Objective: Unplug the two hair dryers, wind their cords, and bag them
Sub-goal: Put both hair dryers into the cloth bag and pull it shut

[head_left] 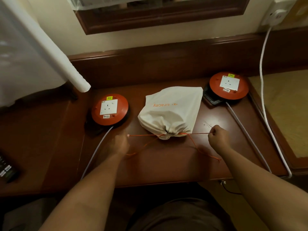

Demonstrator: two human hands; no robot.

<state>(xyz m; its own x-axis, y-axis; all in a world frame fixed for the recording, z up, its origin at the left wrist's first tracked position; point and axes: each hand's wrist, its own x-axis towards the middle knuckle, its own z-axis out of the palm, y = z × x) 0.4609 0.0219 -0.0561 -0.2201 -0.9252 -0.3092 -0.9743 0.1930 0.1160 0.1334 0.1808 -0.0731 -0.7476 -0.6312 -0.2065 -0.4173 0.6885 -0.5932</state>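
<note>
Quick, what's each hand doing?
Left hand: pinches the thin orange drawstring of the white cloth bag.
Right hand: pinches the drawstring's other side.

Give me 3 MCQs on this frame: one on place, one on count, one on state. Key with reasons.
1. Where does the white bag lie?
A. Between the two orange reels
B. On top of the left reel
C. On the floor

2. How many orange socket reels are on the table?
A. One
B. Two
C. Three

3. What state is the bag's mouth in?
A. Wide open
B. Cinched shut
C. Folded flat under the bag

Key: 1 A, the left reel and right reel flank it. 2 B, only those two show. 3 B, the left hand and right hand pull the orange drawstring taut sideways, and the fabric is gathered.
</note>
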